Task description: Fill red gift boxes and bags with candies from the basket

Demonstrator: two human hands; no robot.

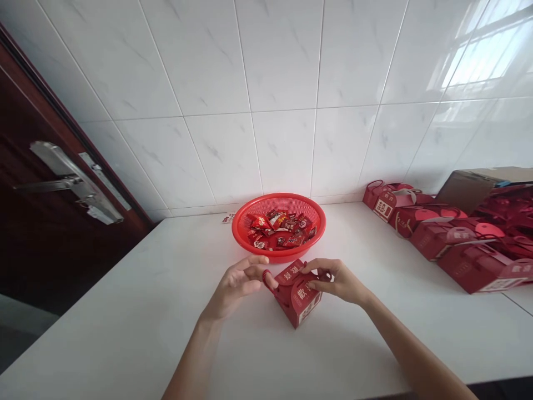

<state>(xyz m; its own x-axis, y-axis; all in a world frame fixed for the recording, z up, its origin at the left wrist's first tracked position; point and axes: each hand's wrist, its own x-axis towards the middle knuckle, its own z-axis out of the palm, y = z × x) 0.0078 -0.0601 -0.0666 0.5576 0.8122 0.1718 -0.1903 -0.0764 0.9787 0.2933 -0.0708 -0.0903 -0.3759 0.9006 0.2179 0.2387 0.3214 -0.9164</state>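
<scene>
A small red gift box with pale lettering stands on the white tabletop, its top flaps folded together. My right hand pinches the top flaps and cord at the box's right side. At the left side of the box is my left hand, with a red cord looped round a finger; its thumb and other fingers are apart. Just behind the box sits a red mesh basket with several red-wrapped sweets in it.
Several red gift boxes stand in a row along the right side. Behind them is an open cardboard carton near red packaging. A tiled wall backs the table; a dark door is at left.
</scene>
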